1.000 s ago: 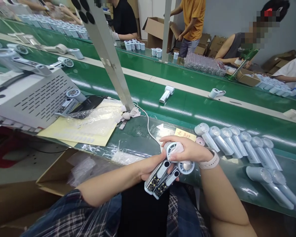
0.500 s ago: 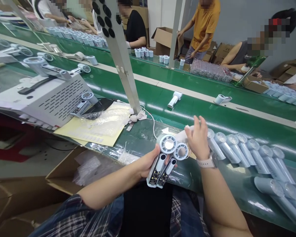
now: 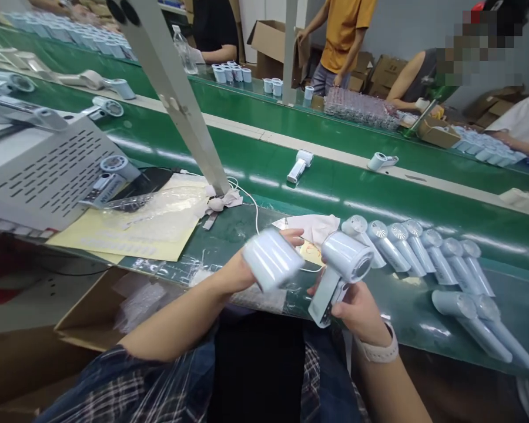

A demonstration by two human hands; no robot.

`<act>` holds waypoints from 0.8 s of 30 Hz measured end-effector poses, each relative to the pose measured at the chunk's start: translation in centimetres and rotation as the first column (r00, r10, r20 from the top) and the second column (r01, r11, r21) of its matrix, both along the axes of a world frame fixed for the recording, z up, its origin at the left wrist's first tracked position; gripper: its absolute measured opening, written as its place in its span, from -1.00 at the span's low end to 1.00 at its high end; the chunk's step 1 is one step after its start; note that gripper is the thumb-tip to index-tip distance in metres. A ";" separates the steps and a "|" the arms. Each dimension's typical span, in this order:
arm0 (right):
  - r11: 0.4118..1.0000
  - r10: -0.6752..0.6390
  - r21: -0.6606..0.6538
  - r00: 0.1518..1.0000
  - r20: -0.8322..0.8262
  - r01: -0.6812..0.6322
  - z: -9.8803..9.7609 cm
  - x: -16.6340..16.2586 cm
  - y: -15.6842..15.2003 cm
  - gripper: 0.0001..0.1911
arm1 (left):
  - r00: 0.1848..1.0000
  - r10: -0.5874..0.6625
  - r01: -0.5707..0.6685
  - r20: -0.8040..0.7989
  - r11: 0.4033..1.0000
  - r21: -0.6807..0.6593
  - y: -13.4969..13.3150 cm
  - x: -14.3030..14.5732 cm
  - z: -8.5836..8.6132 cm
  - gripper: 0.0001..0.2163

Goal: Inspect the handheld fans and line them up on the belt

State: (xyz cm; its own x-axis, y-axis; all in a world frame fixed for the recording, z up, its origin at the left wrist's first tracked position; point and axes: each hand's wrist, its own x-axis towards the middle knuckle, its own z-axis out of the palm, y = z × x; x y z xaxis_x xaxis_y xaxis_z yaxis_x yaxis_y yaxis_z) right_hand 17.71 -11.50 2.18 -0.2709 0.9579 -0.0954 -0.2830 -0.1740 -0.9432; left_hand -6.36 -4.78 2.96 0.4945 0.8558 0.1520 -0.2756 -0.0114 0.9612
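In front of my body, my left hand [image 3: 240,271] is closed on a light blue handheld fan [image 3: 273,259], smeared by motion. Its round head faces me and covers most of the fingers; a few fingertips show behind its upper right edge. Just right of it, my right hand [image 3: 360,312] grips a second light blue handheld fan [image 3: 344,257] by the handle, its head up and turned to the right. Beyond the hands, a white cloth [image 3: 312,226] lies on the green bench [image 3: 242,226]. Several similar fans [image 3: 394,247] lie in a row to the right.
A perforated white metal box [image 3: 66,170] stands left, beside a yellow sheet [image 3: 158,249] with clear plastic on it. A slanted metal post [image 3: 180,111] rises from the bench. An open carton [image 3: 88,311] sits below. Other people work across the green conveyor [image 3: 242,155].
The two fans, earlier held together in my left hand, are now apart, one in each hand. My right hand has come down from the cloth and closed on one. The view has shifted right.
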 end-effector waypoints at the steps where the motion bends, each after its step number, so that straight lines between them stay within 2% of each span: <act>1: 0.998 -0.060 -0.004 0.997 -0.040 0.060 -0.3 0.1 -0.3 -0.44 | 0.996 0.029 -0.020 0.086 0.995 -0.097 0.1 0.4 -0.7 -0.61; 4: 0.973 -0.229 0.009 0.970 -0.083 0.230 -1.4 -0.5 -0.6 -0.55 | 0.962 0.089 0.000 0.259 0.945 -0.326 -0.1 1.9 -1.9 -0.59; 6: 0.966 -0.254 0.025 0.964 -0.074 0.256 -1.7 -0.9 -0.5 -0.60 | 0.956 0.071 0.041 0.285 0.929 -0.368 -0.6 2.7 -1.8 -0.62; 12: 0.969 -0.245 0.024 0.969 -0.036 0.246 -1.4 -1.0 -0.8 -0.70 | 0.964 0.112 -0.021 0.241 0.935 -0.354 -1.2 2.7 -0.4 -0.51; 19: 0.983 -0.177 0.043 0.983 -0.046 0.179 -1.5 -1.4 -0.9 -0.71 | 0.963 0.115 -0.030 0.243 0.944 -0.328 -1.2 2.6 -0.9 -0.47; 24: 0.980 -0.185 0.068 0.983 -0.017 0.186 -1.4 -1.5 -0.7 -0.71 | 0.974 0.074 -0.016 0.212 0.965 -0.263 -1.1 2.2 -1.0 -0.55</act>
